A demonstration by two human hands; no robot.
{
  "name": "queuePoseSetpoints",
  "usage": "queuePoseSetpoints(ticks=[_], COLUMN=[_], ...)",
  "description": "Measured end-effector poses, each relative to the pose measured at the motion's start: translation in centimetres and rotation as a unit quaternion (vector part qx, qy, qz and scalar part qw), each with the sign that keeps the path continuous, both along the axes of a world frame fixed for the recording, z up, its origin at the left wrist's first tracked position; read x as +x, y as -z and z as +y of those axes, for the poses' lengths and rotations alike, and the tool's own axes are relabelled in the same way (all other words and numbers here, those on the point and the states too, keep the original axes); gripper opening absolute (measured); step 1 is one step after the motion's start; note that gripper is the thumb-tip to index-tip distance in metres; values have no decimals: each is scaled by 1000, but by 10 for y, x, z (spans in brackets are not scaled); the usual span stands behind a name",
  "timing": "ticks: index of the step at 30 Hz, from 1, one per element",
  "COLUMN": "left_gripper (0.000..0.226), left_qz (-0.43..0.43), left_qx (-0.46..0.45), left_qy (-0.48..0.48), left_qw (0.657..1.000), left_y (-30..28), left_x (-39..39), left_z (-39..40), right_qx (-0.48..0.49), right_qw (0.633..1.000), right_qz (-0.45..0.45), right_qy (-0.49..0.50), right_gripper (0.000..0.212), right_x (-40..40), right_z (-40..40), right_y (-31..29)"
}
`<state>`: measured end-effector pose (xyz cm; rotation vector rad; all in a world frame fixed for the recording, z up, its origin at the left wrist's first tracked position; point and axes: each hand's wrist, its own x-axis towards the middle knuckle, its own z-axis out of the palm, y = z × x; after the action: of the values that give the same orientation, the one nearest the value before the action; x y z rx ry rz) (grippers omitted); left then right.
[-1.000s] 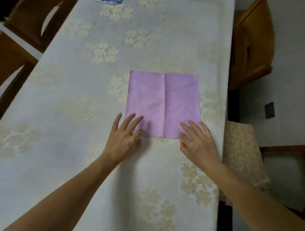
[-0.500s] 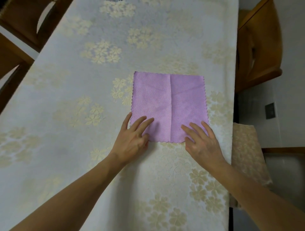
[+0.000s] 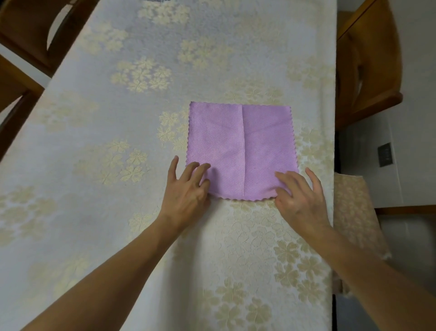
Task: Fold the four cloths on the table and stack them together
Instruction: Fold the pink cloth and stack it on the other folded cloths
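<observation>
A purple cloth [image 3: 240, 146] with scalloped edges lies spread on the table [image 3: 118, 141], with a crease running down its middle. My left hand [image 3: 186, 191] pinches its near left corner, fingers on top and thumb at the edge. Its near right corner is pinched the same way by my right hand [image 3: 299, 196]. The near edge bows slightly up between the two hands. A sliver of another, bluish cloth [image 3: 154, 1] shows at the far edge of the view; no other cloths are in view.
A floral cream tablecloth covers the table, and its corner [image 3: 354, 217] hangs over the right edge. Wooden chairs stand at the far left [image 3: 28, 35] and far right [image 3: 368, 70]. The table's right edge runs close beside the purple cloth.
Both hands went from lying flat near the cloth's near edge to curling onto its near corners. The near edge has lifted a little.
</observation>
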<state>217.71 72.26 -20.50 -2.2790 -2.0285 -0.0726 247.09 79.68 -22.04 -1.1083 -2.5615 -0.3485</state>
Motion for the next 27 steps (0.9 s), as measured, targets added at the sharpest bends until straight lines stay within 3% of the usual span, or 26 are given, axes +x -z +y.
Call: queuePoseSetpoints(ticks=[12, 20, 27], left_gripper=[29, 12, 18], left_qz=[13, 10, 16], left_qx=[-4, 50, 68], left_qy=[-6, -30, -56], left_qw=[1000, 998, 996], left_y=[-28, -36, -56], left_x=[14, 67, 119], left_z=[-57, -154, -252], right_qx=[-30, -31, -37], right_qw=[999, 997, 994], right_qz=[12, 64, 85], right_qy=[-25, -32, -57], right_gripper=[10, 25, 23], right_x=[33, 81, 127], right_z=[-48, -123, -199], right_y=[-12, -26, -48])
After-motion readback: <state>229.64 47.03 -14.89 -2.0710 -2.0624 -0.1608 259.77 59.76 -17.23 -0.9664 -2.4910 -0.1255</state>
